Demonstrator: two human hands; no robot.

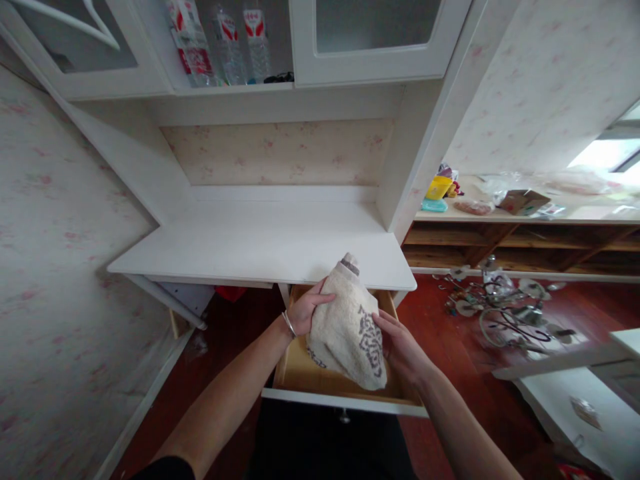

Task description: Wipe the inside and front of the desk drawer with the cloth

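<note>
A cream towel [345, 327] with a dark grey pattern is bunched up over the open drawer [295, 375]. My left hand [304, 312], with a bracelet at the wrist, grips its left side, thumb on top. At its right edge my right hand [397, 343] is closed on the cloth, most fingers hidden behind it. The towel's narrow upper end sticks up in front of the white desk's edge [260, 247]. Beneath the towel shows the drawer's wooden bottom, partly covered.
Above the desk, a white cabinet [370, 63] holds several plastic bottles [257, 43]. To the right, a low shelf [450, 233] carries a cardboard box [524, 201] and a yellow container [439, 187]. A dismantled chandelier [515, 313] lies on the red floor.
</note>
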